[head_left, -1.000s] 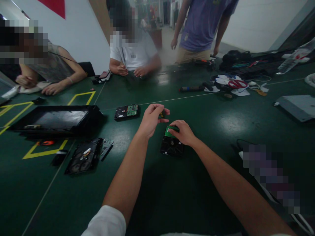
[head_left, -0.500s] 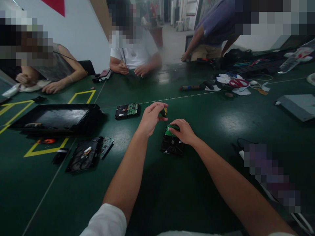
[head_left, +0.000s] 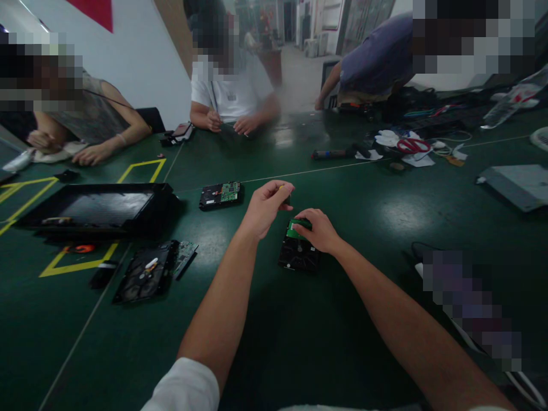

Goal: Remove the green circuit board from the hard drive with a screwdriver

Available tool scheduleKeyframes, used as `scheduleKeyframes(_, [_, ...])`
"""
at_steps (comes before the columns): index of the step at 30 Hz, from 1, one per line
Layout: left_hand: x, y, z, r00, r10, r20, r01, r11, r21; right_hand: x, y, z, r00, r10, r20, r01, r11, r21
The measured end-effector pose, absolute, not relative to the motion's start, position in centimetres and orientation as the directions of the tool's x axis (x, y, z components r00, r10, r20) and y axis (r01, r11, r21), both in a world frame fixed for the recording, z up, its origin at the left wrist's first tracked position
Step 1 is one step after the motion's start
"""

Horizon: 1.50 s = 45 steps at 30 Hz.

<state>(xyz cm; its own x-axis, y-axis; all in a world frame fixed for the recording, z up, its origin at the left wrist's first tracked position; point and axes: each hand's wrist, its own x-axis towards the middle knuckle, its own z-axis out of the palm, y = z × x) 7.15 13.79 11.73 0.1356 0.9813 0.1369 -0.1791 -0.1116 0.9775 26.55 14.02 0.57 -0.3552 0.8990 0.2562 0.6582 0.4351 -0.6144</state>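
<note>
In front of me a black hard drive [head_left: 298,256] lies on the green table, a green circuit board [head_left: 293,232] showing at its far end. My right hand [head_left: 320,230] is closed over that end, thumb on the board and fingers round the far edge. Just above and to the left, my left hand [head_left: 266,210] pinches a small dark and yellow object [head_left: 288,201], mostly hidden by the fingers; its kind is unclear. Further left lie a second hard drive [head_left: 220,195] with its board upward and another drive [head_left: 145,273] beside a loose circuit board [head_left: 185,255].
A black tray [head_left: 166,197] stands at left, near yellow tape markings [head_left: 77,266]. Cables and red-handled scissors [head_left: 413,146] lie at back right, with a grey metal box [head_left: 516,185] at right. Three people are across the table; one's hands [head_left: 231,124] rest near its far edge.
My left hand has turned slightly, so its fingers now cover more of the dark and yellow object. My right hand stays on the drive. The person at the back right has leaned lower.
</note>
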Motion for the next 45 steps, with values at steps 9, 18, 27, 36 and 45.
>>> scheduleKeyframes(9, [7.01,13.81,11.71,0.169,0.983,0.068,-0.238,-0.026,0.971,26.57,13.93,0.61,-0.358,0.900,0.249,0.664,0.433,-0.610])
scheduleKeyframes(18, [6.71,14.09,11.38,0.120,0.990,0.079,-0.227,-0.050,0.973,26.49,13.87,0.74,-0.362,0.897,0.254,0.671,0.440,-0.597])
scheduleKeyframes(27, [6.63,14.12,11.53,0.125,0.988,0.088,-0.232,-0.057,0.971,26.62,13.95,0.59,-0.361,0.896,0.258,0.673,0.442,-0.592])
scheduleKeyframes(36, [7.08,14.06,11.56,0.123,0.987,0.105,-0.254,-0.071,0.965,26.49,13.90,0.64,-0.349,0.901,0.256,0.661,0.431,-0.615])
scheduleKeyframes(45, [6.71,13.89,11.88,0.127,0.984,0.125,-0.125,-0.109,0.986,26.52,13.84,0.86,-0.356,0.902,0.245,0.659,0.428,-0.619])
